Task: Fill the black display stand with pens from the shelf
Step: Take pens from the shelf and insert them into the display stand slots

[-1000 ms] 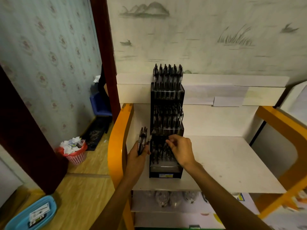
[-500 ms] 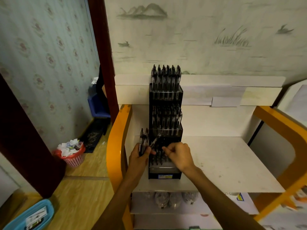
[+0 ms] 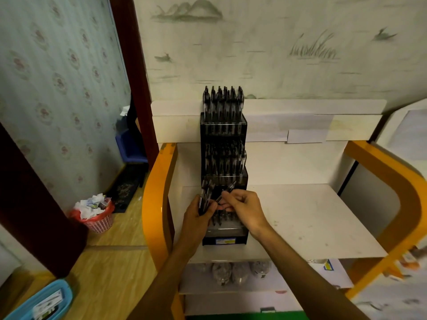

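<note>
**Pens at the lowest tier of the black stand**

Pens fill the two upper tiers of the black display stand (image 3: 223, 172), which sits upright on the white shelf (image 3: 312, 222) against its left side, just beside the orange frame (image 3: 152, 204). Top-tier pens (image 3: 222, 100) stand vertical with caps up; the middle tier (image 3: 225, 158) looks equally packed. Lowest tier: a few pens visible behind the hands, count cannot be told.

Left hand (image 3: 198, 215): fingers curled round a bundle of pens (image 3: 206, 195), held roughly upright in front of the stand's lower-left corner. Exact number in the bundle not readable.

Right hand (image 3: 245, 207): thumb and fingertips pinch a single pen (image 3: 226, 192), tilted with its upper end leaning up and to the right, over the lowest tier. The two hands are close together, nearly touching at the fingertips.

A small blue-and-white label (image 3: 223, 240) is on the stand's front base.

Surroundings: lower shelf holds several round clear-wrapped items (image 3: 231, 272), contents unclear. On the wooden floor to the left, a red basket (image 3: 98, 219) stuffed with crumpled paper, and a blue tray (image 3: 39, 301) at the lower-left corner. A blue stool (image 3: 131, 146) stands beyond the dark door frame.
</note>
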Available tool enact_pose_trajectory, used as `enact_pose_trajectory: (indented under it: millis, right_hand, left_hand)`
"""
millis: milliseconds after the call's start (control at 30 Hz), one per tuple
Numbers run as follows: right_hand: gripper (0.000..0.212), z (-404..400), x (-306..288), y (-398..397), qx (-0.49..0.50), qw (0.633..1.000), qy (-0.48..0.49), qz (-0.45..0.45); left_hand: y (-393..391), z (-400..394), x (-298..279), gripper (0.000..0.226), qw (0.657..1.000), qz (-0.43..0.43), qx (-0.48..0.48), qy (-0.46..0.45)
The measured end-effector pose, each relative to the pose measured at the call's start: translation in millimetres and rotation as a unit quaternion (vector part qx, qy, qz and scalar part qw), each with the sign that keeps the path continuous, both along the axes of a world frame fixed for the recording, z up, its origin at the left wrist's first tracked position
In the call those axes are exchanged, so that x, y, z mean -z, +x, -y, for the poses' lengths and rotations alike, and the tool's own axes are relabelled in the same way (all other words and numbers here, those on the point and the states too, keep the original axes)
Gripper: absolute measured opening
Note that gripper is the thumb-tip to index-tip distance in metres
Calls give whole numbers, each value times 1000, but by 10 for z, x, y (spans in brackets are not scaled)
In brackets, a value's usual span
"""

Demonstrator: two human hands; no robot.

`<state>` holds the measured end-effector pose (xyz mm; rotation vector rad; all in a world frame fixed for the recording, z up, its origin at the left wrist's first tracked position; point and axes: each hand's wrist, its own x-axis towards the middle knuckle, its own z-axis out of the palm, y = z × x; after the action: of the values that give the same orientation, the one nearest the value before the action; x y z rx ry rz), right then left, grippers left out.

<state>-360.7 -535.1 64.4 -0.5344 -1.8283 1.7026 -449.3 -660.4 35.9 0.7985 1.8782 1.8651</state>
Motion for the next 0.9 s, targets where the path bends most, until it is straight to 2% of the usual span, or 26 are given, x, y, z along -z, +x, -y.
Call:
enact_pose_trajectory:
  millis: [200, 267, 400, 500, 600, 900]
  right_hand:
    - [20, -184, -54, 43, 59, 998, -8, -8]
    - [19, -262, -57, 75, 85, 996, 38, 6]
    - [18, -344, -26, 119, 112, 973, 189, 65]
    - [19, -350, 6, 121, 113, 950, 276, 96]
    - [23, -331, 53, 92, 106, 932, 326, 119]
    - [30, -260, 168, -22, 99, 918, 345, 166]
  left_hand:
    - [-62, 28, -41, 26, 999, -19, -49, 13]
    - [-102, 60, -23, 32, 998, -25, -65, 7]
    - [-116, 85, -33, 31, 998, -10, -68, 12]
    - [-122, 79, -36, 22, 997, 40, -58, 13]
    - [-121, 73, -29, 26, 997, 73, -37, 6]
    - [-155, 37, -21, 17, 999, 17, -35, 18]
